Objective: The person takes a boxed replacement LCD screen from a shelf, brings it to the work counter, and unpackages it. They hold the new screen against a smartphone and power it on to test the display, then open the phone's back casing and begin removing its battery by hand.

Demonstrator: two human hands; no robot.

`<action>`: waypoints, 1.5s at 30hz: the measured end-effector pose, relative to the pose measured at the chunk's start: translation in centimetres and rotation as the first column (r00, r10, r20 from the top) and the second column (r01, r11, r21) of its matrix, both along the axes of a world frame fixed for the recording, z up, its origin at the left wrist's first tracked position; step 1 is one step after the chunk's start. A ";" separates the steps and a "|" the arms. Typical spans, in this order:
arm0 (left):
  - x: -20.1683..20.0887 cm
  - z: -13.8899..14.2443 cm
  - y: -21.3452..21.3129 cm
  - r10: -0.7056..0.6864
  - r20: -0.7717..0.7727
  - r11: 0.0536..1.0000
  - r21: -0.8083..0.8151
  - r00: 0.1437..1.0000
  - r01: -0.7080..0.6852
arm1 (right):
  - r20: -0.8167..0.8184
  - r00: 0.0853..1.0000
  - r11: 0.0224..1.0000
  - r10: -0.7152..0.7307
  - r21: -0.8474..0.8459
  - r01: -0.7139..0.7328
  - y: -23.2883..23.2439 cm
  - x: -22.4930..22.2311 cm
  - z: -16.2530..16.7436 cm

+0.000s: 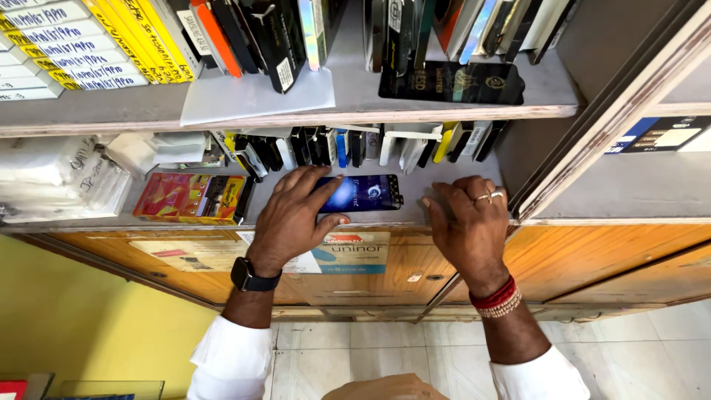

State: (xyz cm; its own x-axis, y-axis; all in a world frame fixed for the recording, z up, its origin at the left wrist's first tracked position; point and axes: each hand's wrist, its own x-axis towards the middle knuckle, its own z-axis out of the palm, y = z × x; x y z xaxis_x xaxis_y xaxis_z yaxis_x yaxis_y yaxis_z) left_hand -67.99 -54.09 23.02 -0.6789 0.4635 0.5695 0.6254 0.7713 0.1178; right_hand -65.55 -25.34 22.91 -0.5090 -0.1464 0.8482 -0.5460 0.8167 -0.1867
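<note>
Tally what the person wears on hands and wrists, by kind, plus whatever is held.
Smartwatch on the left hand's wrist: 1
Rings on the right hand: 2
Red and beaded bracelet stack on the right wrist: 1
Dark blue flat package held by the left hand: 1
Total: 5

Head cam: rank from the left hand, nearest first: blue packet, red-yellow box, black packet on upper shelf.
1. Blue packet: held under the left hand, lower shelf.
2. Red-yellow box: lying flat farther left on that shelf.
3. Black packet: upper shelf, to the right.
</note>
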 end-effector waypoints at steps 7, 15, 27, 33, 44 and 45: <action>0.2 -0.3 0.8 0.058 -0.002 0.997 -0.055 0.998 -0.058 | 0.148 0.984 0.959 0.100 -0.278 -0.056 0.6 -1.3 -1.3; -0.3 -0.2 1.4 0.083 -0.019 0.994 -0.073 0.996 -0.084 | 0.137 0.982 0.934 0.131 -0.348 -0.076 1.8 -2.2 -2.7; -0.7 0.0 1.7 0.081 -0.060 0.995 -0.061 0.995 -0.085 | 0.138 0.986 0.950 0.097 -0.309 -0.050 1.8 -2.8 -2.5; -1.0 -0.2 3.1 0.094 -0.179 0.981 0.185 0.979 -0.061 | 0.122 0.990 0.960 0.076 -0.278 -0.040 1.8 -3.0 -2.5; -5.4 0.3 10.4 0.154 0.119 0.853 0.484 0.981 -0.193 | 0.091 0.991 0.964 0.094 -0.257 -0.068 2.3 -3.6 -2.8; -5.7 0.5 10.5 0.140 0.134 0.846 0.499 0.981 -0.189 | 0.085 0.992 0.966 0.094 -0.251 -0.070 2.3 -3.6 -2.8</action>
State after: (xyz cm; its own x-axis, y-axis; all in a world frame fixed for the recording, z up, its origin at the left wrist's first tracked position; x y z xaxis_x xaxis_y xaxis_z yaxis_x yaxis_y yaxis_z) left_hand -73.74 -43.56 23.47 -0.7780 0.0035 0.6283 0.4631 0.6790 0.5697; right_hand -69.17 -22.99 20.09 -0.5844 0.0167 0.8113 -0.5790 0.6919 -0.4313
